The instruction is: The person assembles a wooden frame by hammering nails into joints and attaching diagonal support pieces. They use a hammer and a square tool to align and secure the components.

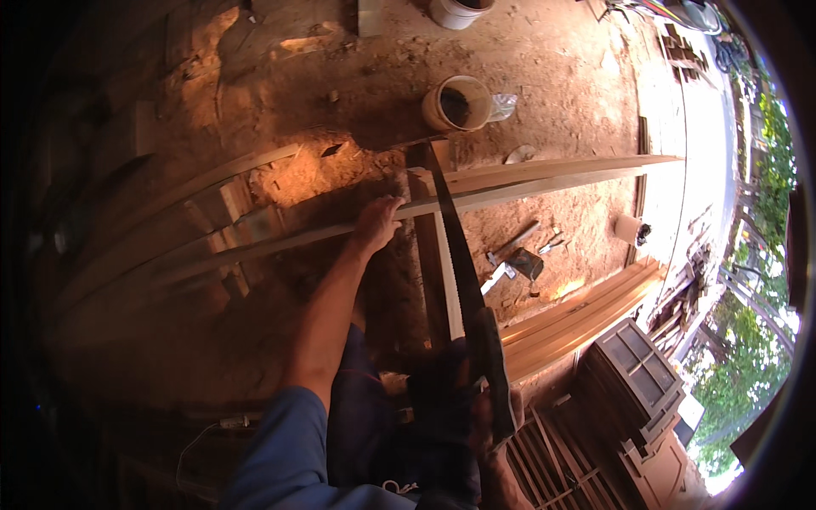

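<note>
A long, narrow wooden board (544,184) runs across the view, raised over the dirt ground. My left hand (378,223) grips it near the middle, fingers over its edge. Low on the right, my right hand (486,418) is closed round the dark handle of a hand saw (455,234). The saw's long blade points away from me and crosses the board just right of my left hand. Whether the teeth are in the wood cannot be made out. Under the board, a wooden beam (444,280) runs toward me, partly behind the blade.
A bucket with dark contents (434,110) stands beyond the board, with another bucket (459,14) farther off. A hammer (515,241) and a dark can (528,264) lie to the right. Stacked planks (586,314) and a wooden frame with panes (637,361) are at the lower right.
</note>
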`<state>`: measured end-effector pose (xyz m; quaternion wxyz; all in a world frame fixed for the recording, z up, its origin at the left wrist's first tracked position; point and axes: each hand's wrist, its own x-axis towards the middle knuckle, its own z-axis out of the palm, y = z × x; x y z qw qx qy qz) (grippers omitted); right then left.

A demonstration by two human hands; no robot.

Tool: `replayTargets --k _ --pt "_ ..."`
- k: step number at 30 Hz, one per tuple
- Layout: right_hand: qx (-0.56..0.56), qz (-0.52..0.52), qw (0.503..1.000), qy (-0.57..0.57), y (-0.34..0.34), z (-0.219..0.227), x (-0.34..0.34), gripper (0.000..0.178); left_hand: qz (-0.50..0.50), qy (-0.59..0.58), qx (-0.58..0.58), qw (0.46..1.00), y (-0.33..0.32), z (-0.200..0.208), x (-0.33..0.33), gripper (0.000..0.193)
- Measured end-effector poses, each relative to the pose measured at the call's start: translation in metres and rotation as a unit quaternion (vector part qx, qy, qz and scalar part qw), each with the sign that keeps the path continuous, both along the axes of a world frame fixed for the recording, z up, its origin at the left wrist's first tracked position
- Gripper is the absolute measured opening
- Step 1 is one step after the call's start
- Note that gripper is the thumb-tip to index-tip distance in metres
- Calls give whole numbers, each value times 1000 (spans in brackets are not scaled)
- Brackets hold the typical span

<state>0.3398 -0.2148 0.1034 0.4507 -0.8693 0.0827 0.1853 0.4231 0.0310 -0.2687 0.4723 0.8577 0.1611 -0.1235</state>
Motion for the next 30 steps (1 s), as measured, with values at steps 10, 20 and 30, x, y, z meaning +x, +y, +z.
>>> replayTargets --k 10,20,30 --pt "-32 25 999 16 54 41 29 55 33 179 110 977 25 -11 -36 56" --pt "-162 168 972 11 68 40 55 63 78 121 136 980 32 22 -34 51" --pt "-176 133 974 59 35 40 63 66 120 51 118 984 28 -2 -38 45"
